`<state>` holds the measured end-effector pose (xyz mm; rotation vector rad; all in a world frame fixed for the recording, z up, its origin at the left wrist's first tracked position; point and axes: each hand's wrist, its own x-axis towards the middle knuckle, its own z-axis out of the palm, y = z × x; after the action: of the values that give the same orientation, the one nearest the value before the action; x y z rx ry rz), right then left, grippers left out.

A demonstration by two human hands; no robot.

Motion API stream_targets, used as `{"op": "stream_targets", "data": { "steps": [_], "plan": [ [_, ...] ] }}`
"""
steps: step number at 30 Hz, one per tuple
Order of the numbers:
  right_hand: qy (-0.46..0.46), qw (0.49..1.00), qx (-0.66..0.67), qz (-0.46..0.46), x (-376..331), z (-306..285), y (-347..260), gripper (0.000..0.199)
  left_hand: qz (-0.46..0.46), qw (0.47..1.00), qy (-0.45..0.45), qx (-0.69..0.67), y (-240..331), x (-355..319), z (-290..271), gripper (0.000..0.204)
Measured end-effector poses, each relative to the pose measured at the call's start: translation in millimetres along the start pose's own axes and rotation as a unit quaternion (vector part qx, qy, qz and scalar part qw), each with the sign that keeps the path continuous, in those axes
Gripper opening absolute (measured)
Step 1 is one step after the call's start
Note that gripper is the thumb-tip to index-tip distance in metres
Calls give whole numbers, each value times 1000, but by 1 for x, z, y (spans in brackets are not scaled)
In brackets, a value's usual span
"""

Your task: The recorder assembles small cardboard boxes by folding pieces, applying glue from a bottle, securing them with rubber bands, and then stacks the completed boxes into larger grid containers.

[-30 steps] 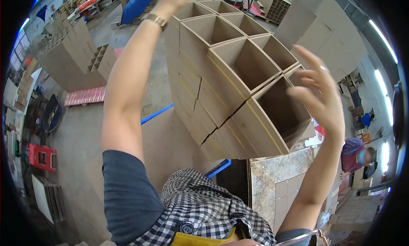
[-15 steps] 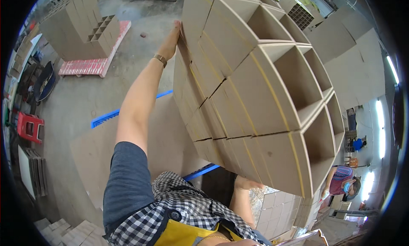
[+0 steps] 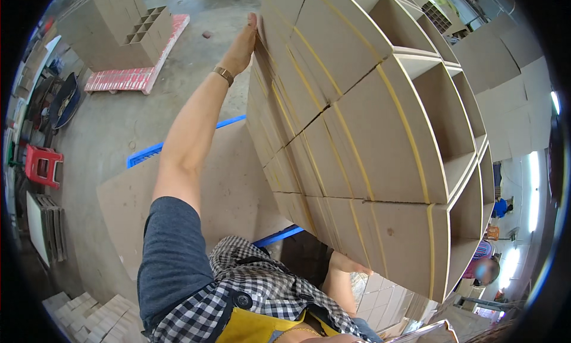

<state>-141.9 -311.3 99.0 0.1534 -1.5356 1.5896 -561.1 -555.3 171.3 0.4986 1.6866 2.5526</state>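
A large stack of brown board compartment boxes, with open square cells on its right face and yellow bands along its side, stands tilted before me. My left hand, with a watch at the wrist, presses along the stack's far left edge, fingers stretched upward against it. Low at the near end, my right hand bears on the bottom edge with its fingers partly hidden beneath. Between the two hands the stack is held. Under and left of it lies a flat brown board sheet on a blue pallet.
More brown boxes stand on a red and white pallet at far left. A red stool and leaning panels line the left side. Another person is at the right, near bundled board pieces.
The stack has shifted a little to the right and toward me, with both my hands staying on it. The other person at the right is now more hidden behind it.
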Motion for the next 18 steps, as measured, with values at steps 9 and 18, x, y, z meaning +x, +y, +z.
{"op": "stream_targets", "data": {
  "steps": [9,18],
  "plan": [
    [33,997,-40,58,-19,-22,-15,81,-2,1000,-13,13,-29,9,-41,85],
    [25,988,-90,121,-27,0,30,78,-39,994,88,58,-58,-22,-13,69]
  ]
}}
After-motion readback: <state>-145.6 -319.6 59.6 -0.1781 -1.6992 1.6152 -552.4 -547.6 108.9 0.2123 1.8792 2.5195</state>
